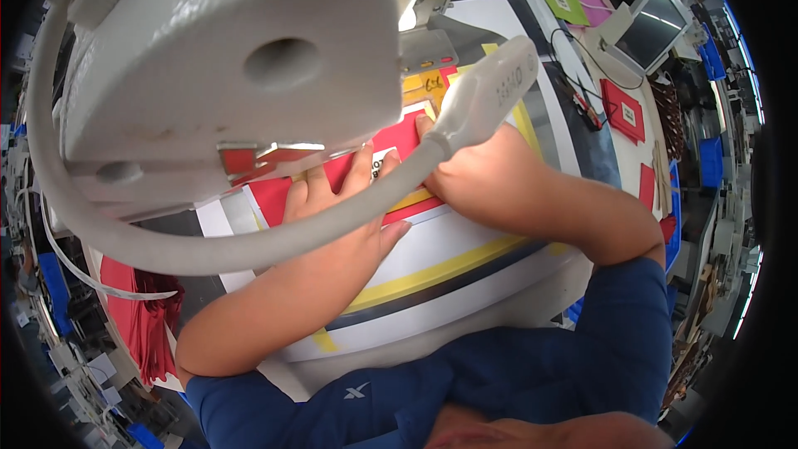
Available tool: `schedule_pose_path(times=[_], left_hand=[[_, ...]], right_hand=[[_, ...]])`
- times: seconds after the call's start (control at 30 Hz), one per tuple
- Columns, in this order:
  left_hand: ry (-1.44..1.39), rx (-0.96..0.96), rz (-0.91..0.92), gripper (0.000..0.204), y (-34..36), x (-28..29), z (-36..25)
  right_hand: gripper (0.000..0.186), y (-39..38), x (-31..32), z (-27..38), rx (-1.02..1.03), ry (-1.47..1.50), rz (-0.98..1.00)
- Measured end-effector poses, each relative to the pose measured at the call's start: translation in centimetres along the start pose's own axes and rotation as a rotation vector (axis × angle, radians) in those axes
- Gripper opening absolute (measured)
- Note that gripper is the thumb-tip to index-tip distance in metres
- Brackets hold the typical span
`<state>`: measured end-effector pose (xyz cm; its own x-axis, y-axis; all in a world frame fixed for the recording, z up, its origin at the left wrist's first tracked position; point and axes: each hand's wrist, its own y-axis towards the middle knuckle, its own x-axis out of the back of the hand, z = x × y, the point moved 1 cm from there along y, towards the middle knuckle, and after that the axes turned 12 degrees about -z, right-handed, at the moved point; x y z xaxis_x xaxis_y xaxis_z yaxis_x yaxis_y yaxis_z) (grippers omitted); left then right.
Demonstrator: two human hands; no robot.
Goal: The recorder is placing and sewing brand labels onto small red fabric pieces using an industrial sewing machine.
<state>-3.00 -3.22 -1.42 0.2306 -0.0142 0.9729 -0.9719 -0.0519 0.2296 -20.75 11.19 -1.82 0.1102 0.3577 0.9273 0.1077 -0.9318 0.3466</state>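
Note:
My left hand (pixel 345 204) lies on a red fabric piece (pixel 401 135) with its fingers spread. The fingers lie close to the white sewing machine head (pixel 233 58), and the thumb stretches toward the piece's near edge. At the right end of the same fabric is my right hand (pixel 474 170), one fingertip touching down on it. A pale lamp head (pixel 490 87) on a thick grey flexible neck (pixel 224 254) covers most of that hand's fingers. Under the fabric shows a white sheet (pixel 440 245) with yellow tape strips (pixel 449 266). A yellow strip runs along the fabric's near side.
Red fabric pieces hang in a bundle (pixel 150 316) at the left. On the right stand a screen (pixel 652 21) and a red labelled stack (pixel 623 112), with scissors-like red-handled snips (pixel 588 112) nearby. Green pieces (pixel 565 4) lie at the far right.

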Motion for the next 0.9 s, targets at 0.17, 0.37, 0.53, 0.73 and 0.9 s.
schedule_pose_path(times=[0.17, 0.37, 0.53, 0.73, 0.9], left_hand=[[0.005, 0.000, 0.050, 0.078, -0.7, 0.8, 1.0], [0.004, 0.042, 0.144, 0.078, -1.5, 1.8, 1.8], [0.032, 0.061, 0.151, 0.076, -2.3, 2.5, 2.5], [0.007, 0.136, 0.139, 0.079, -2.8, 2.4, 3.5], [-0.007, 0.128, 0.099, 0.081, -2.7, 1.7, 4.2]], right_hand=[[0.016, 1.0, -0.6, 1.0, -0.036, 0.047, 0.061], [0.015, 1.8, -1.0, 2.3, -0.027, 0.044, 0.001], [0.020, 2.3, -2.0, 3.0, -0.066, 0.112, 0.008], [0.045, 3.2, -3.0, 4.2, -0.068, 0.127, -0.028], [0.051, 3.9, -3.2, 4.4, -0.106, 0.263, -0.022]])
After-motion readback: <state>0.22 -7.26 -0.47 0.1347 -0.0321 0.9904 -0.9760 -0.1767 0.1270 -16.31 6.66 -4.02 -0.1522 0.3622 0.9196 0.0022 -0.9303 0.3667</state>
